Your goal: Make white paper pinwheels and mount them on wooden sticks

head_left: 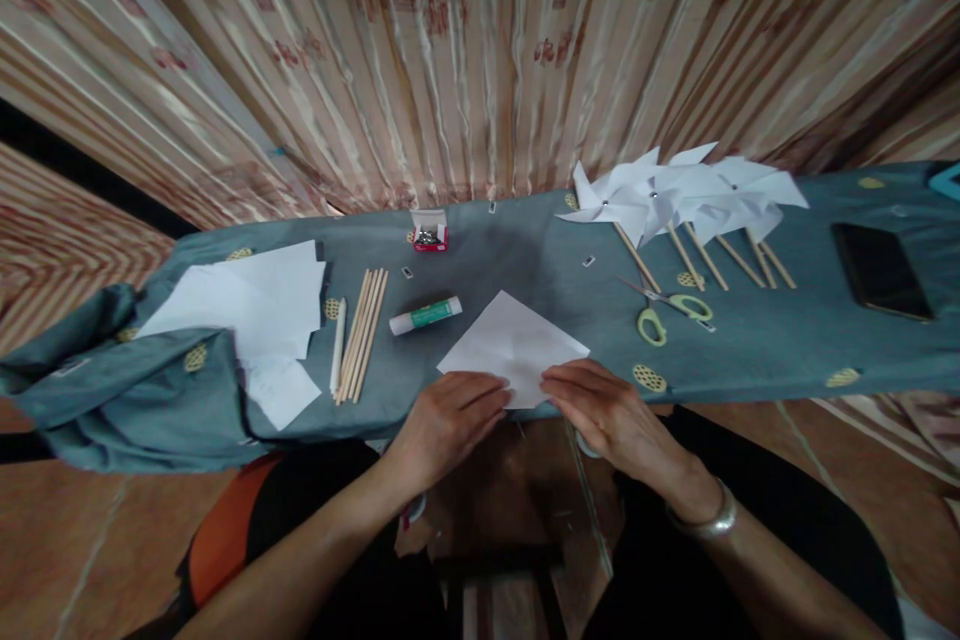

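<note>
A white sheet of paper [510,340] lies at the table's near edge, one corner pointing away from me and its near part between my hands. My left hand [450,425] pinches it at the near left, thumb hidden beneath the fingers. At the near right, the closed fingers of my right hand [604,410] grip it too. Just beyond my left hand is a glue stick [426,315] with a green label. Green-handled scissors [664,310] lie partly spread to the right of the paper.
Several wooden sticks [364,335] and a white pencil-like stick [339,345] lie left, beside stacked white paper [262,295]. A small red box [430,238] of metal pins stands at the back. Several paper pinwheels [675,190] and a black phone [879,270] lie right. A curtain [480,60] hangs behind.
</note>
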`<state>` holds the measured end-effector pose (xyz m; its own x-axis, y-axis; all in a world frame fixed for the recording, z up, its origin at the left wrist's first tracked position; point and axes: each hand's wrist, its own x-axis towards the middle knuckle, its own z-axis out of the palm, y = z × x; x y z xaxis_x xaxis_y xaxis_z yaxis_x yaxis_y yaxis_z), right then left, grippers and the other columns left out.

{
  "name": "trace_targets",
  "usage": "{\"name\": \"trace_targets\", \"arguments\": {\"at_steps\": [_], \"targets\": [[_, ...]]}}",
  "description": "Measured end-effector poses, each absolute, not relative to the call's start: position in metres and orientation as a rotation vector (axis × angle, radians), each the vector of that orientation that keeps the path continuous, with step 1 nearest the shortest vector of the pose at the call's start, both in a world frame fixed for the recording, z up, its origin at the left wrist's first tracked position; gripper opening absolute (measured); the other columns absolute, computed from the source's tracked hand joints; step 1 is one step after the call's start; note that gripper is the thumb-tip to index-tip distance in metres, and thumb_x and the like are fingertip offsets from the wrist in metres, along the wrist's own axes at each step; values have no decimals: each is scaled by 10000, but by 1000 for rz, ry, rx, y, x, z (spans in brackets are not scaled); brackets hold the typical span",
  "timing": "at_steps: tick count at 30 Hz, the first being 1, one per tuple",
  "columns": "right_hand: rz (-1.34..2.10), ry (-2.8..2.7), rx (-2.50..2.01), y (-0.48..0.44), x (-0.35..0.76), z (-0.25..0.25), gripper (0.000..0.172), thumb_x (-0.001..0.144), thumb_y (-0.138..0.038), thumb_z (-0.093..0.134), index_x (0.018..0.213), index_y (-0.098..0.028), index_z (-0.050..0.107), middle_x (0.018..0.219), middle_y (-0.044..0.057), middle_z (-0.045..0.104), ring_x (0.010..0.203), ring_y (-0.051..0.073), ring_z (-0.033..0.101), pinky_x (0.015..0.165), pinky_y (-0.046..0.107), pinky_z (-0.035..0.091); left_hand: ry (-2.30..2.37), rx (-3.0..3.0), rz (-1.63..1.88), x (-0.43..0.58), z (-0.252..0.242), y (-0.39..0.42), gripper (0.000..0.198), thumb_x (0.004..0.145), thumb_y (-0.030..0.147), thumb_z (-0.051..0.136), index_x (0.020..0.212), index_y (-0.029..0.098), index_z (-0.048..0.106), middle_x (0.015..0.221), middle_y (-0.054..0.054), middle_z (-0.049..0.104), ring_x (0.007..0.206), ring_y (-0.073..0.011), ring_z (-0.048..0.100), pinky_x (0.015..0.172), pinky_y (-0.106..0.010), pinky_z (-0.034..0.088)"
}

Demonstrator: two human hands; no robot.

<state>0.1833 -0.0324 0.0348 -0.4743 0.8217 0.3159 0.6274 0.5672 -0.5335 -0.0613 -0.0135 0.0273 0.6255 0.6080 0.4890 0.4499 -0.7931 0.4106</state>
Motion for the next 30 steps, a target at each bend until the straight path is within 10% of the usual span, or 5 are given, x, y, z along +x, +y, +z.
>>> {"name": "trace_targets", "arguments": {"at_steps": [18, 30], "targets": [[554, -1891, -1407, 0, 174, 23, 208, 928, -354, 553, 874, -204, 687, 1002, 75, 727, 961, 234, 662, 881, 380, 503, 1169, 2478, 886, -70, 17, 2, 388, 952, 238, 495, 1329, 149, 487, 1161, -129, 672, 1034, -208, 645, 866, -367, 568], [434, -1850, -1466, 29, 167, 8, 204, 888, -350, 573, 856, -204, 711, 1006, 94, 736, 960, 251, 661, 888, 402, 509, 1038, 2904, 405, -45, 12, -18, 552, 938, 337, 494, 1419, 96, 374, 1519, -162, 393, 1458, -297, 248, 1176, -532, 214]]}}
